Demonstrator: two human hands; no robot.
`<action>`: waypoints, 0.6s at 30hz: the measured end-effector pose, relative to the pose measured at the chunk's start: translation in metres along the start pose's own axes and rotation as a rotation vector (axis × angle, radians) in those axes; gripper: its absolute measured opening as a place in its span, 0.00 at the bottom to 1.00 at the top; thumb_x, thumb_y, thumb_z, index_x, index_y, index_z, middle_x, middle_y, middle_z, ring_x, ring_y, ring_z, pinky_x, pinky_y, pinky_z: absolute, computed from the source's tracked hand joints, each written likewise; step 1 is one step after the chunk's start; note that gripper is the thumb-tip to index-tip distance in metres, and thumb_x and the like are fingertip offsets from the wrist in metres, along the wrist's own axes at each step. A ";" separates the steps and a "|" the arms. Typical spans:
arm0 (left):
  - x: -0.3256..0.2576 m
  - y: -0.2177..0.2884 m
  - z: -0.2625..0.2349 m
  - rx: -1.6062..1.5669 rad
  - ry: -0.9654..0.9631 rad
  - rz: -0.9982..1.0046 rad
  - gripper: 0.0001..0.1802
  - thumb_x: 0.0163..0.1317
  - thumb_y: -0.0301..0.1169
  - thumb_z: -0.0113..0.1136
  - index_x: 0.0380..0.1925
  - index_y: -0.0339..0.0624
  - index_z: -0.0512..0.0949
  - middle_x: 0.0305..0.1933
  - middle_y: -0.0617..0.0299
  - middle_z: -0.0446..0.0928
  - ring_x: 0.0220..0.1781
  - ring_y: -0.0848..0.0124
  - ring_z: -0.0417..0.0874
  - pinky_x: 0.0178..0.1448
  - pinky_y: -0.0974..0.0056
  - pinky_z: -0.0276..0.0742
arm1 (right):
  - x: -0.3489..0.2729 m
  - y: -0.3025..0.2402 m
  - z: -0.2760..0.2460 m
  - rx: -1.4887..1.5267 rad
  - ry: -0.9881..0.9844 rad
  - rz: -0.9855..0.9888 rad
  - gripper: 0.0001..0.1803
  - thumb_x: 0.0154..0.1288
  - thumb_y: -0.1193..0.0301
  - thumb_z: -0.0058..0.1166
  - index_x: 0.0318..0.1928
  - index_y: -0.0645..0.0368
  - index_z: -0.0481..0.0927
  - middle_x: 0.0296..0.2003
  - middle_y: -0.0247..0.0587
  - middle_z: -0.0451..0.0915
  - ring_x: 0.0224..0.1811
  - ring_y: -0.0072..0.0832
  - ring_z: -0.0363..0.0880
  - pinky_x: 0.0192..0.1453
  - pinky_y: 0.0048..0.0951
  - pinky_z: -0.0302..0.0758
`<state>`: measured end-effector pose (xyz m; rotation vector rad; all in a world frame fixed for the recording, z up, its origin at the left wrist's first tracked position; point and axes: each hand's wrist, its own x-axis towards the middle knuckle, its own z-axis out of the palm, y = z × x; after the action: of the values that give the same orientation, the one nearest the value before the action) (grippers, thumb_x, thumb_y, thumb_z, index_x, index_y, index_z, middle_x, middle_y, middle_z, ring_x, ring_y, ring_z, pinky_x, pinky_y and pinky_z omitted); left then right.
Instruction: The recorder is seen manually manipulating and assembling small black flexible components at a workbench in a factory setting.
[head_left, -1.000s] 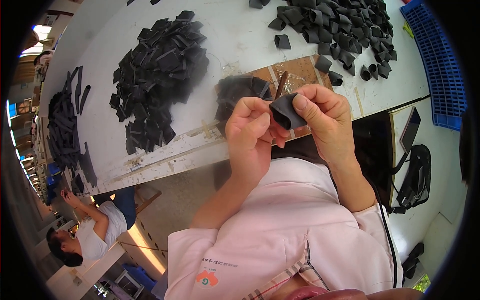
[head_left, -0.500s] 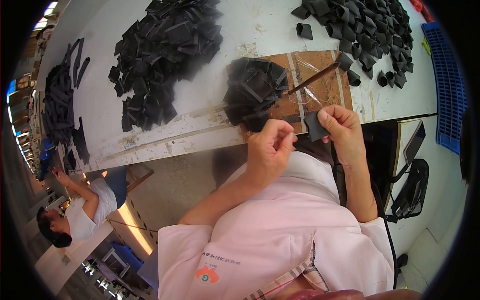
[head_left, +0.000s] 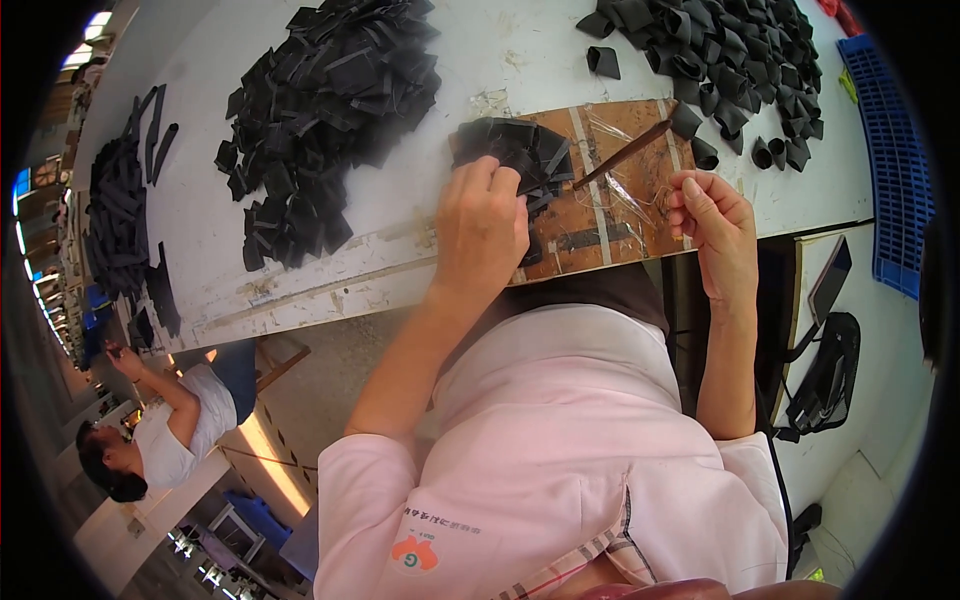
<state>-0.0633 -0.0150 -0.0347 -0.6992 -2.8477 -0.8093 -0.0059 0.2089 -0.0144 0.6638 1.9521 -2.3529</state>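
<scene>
My left hand (head_left: 478,225) reaches over the near heap of black fabric pieces (head_left: 550,160), its fingers curled down onto them. The fingertips are partly hidden, so what they grip cannot be made out. Over the right side of the brown board (head_left: 655,225), my right hand (head_left: 715,225) is raised with thumb and fingers pinched together. Fine clear threads lie on the board close to those fingertips; whether the pinch holds one is too small to tell. A dark brown stick (head_left: 625,155) slants across the board between my hands.
A large pile of flat black pieces (head_left: 340,110) covers the table's middle left, with black strips (head_left: 118,215) beyond it. Rolled black loops (head_left: 735,60) are heaped at the far right. A blue plastic crate (head_left: 890,170) stands right. Another person (head_left: 175,415) sits at left.
My left hand has moved left and forward onto the near heap. The black piece held in my right hand is gone from it, and that hand has shifted slightly right.
</scene>
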 end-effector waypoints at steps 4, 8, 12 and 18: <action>0.005 -0.003 -0.003 -0.110 0.058 -0.004 0.08 0.45 0.22 0.59 0.28 0.34 0.76 0.37 0.49 0.76 0.38 0.55 0.76 0.44 0.60 0.72 | -0.002 0.002 0.011 -0.010 -0.072 0.080 0.09 0.62 0.69 0.48 0.35 0.63 0.76 0.24 0.30 0.74 0.23 0.13 0.69 0.28 0.13 0.67; 0.004 -0.007 -0.001 -0.221 0.064 -0.035 0.05 0.48 0.22 0.58 0.28 0.33 0.77 0.37 0.48 0.76 0.37 0.56 0.77 0.42 0.63 0.72 | -0.008 0.010 0.026 -0.154 -0.217 0.102 0.09 0.62 0.70 0.48 0.34 0.64 0.76 0.22 0.29 0.73 0.23 0.12 0.68 0.27 0.14 0.66; 0.008 -0.004 -0.004 -0.161 0.392 0.066 0.06 0.45 0.20 0.59 0.26 0.35 0.76 0.32 0.52 0.73 0.36 0.58 0.73 0.37 0.61 0.71 | -0.013 0.014 0.035 -0.244 -0.277 0.026 0.10 0.62 0.71 0.48 0.32 0.67 0.74 0.22 0.30 0.73 0.23 0.15 0.67 0.28 0.16 0.67; -0.004 0.042 -0.045 -0.978 0.169 -0.397 0.04 0.56 0.24 0.56 0.26 0.34 0.75 0.22 0.67 0.74 0.23 0.82 0.71 0.25 0.77 0.66 | -0.024 -0.005 0.060 0.010 -0.229 -0.107 0.16 0.59 0.67 0.53 0.43 0.68 0.72 0.31 0.34 0.75 0.35 0.16 0.72 0.39 0.17 0.70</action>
<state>-0.0420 -0.0083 0.0225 -0.0722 -2.3206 -2.2302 -0.0042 0.1477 0.0059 0.2801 1.9221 -2.3758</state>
